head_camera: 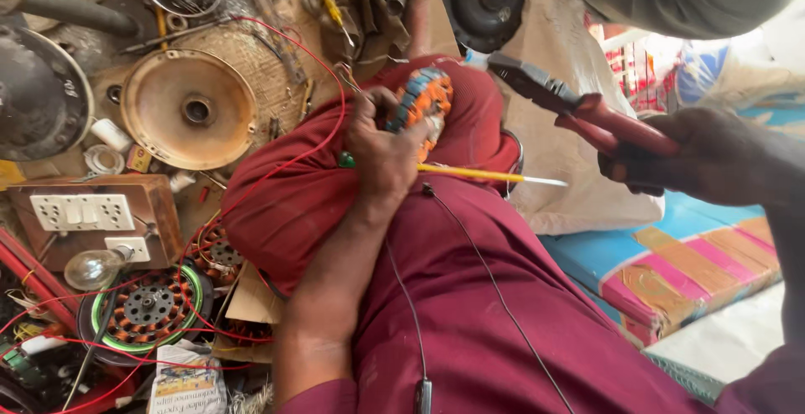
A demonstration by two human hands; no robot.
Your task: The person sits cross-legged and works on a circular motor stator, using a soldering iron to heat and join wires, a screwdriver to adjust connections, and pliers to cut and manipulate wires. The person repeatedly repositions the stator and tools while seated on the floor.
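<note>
The left hand (381, 150) is closed around a coil (423, 100) with orange and blue wire, resting on the knee. The right hand (708, 158) squeezes red pliers (579, 108), held up well away from the coil. A yellow stick (486, 175) lies just below the left hand.

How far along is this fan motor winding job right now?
Mid-job, it seems. Done: the round tan metal cover lies removed on the floor. In hand: left hand grips the orange-wound stator coil; right hand holds red-handled pliers. Left: reassembly, with other copper-wound stators nearby.
</note>
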